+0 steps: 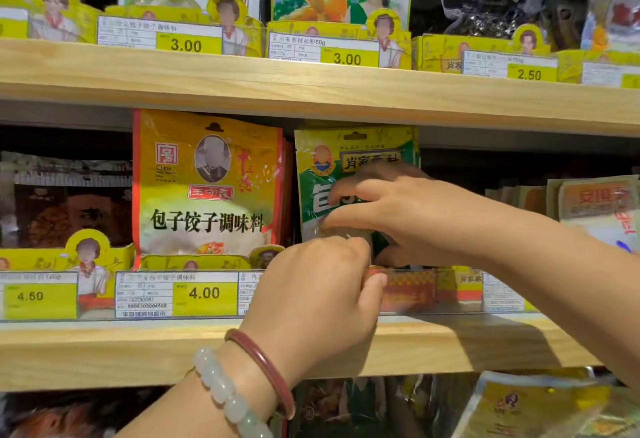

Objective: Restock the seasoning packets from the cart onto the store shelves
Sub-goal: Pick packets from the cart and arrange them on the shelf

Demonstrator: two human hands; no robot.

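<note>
A green and yellow seasoning packet [356, 153] stands upright on the middle shelf [138, 351], right of a yellow and red packet [207, 185]. My right hand [398, 216] reaches in from the right, its fingers curled over the green packet's front at mid height. Lower down, my left hand [318, 292], with two bracelets on the wrist, pinches the packet's bottom edge at the clear shelf-front rail. The lower half of the green packet is hidden by both hands.
The upper shelf [311, 91] carries more packets behind yellow price tags reading 3.00 and 2.50. Dark packets [65, 202] stand at the middle shelf's left, pale ones [595, 202] at its right. More packets [519, 406] lie on the shelf below.
</note>
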